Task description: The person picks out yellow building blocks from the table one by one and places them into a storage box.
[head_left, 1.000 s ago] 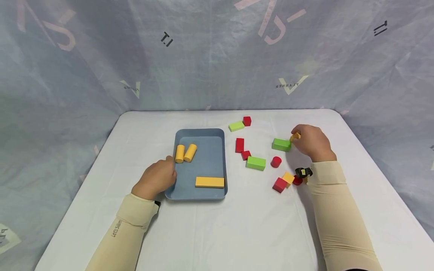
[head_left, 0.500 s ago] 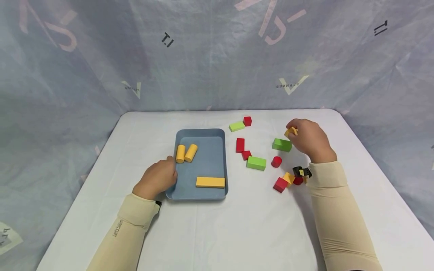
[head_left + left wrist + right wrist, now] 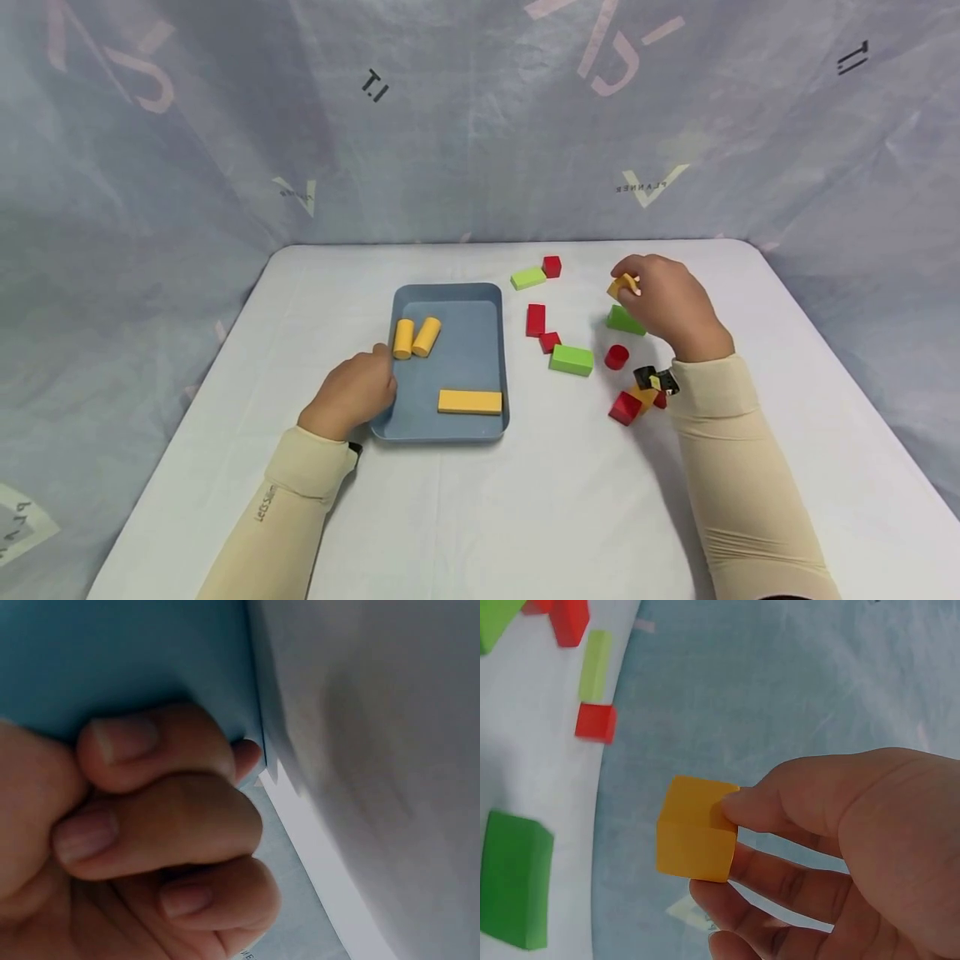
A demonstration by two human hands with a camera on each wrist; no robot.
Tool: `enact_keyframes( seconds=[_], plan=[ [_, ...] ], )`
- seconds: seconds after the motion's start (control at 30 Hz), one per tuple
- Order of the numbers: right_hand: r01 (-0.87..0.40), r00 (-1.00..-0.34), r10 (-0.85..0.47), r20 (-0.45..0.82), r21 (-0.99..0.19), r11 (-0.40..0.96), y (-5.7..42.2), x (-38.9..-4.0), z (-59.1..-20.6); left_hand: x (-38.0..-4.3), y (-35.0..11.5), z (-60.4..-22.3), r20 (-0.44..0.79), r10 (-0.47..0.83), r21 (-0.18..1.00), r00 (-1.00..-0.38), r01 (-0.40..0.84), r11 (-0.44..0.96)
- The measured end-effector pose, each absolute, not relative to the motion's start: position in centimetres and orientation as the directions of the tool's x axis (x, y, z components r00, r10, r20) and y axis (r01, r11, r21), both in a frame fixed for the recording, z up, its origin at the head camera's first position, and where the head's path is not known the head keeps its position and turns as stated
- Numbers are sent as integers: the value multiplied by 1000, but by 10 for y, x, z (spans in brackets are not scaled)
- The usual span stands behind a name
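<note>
My right hand pinches a yellow block between thumb and fingertips, held up over the far right of the table. Below it lies a green block, partly covered by the hand in the head view. At the left wall of the blue-grey tray, my left hand grips the edge with curled fingers, seen close up against the tray side in the left wrist view. Inside the tray are two yellow cylinders and a long yellow block.
Right of the tray lie a green block, red blocks and a red cylinder. Farther back sit a light green block and a red cube. Under the right wrist, a red cube sits among other pieces.
My right hand has lifted the yellow block from beside the green block and carried it up and to the left. The left hand stays at the tray's edge.
</note>
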State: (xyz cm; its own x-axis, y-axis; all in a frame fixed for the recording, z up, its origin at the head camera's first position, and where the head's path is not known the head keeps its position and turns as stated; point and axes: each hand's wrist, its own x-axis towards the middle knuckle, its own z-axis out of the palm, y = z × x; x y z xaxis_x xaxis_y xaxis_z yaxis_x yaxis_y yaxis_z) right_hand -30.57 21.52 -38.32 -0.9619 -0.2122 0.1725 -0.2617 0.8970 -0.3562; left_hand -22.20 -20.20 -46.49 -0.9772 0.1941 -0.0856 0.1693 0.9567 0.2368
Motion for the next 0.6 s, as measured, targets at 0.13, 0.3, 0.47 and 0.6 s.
enact_keyframes(
  seconds=[0.13, 0.3, 0.47, 0.6],
  plan=[
    [-276, -958, -226, 174, -367, 888, 205, -303, -377, -224, -201, -464, -84, 199, 231, -976, 175, 957],
    [-309, -949, -259, 178, -384, 870, 186, -300, -370, -224, -199, -463, -81, 195, 226, -977, 173, 959],
    [-351, -935, -297, 193, -394, 849, 168, -296, -366, -224, -197, -463, -81, 195, 232, -977, 172, 957],
    [-396, -917, -337, 213, -380, 836, 155, -293, -367, -225, -196, -463, -83, 202, 231, -976, 178, 957]
  ],
)
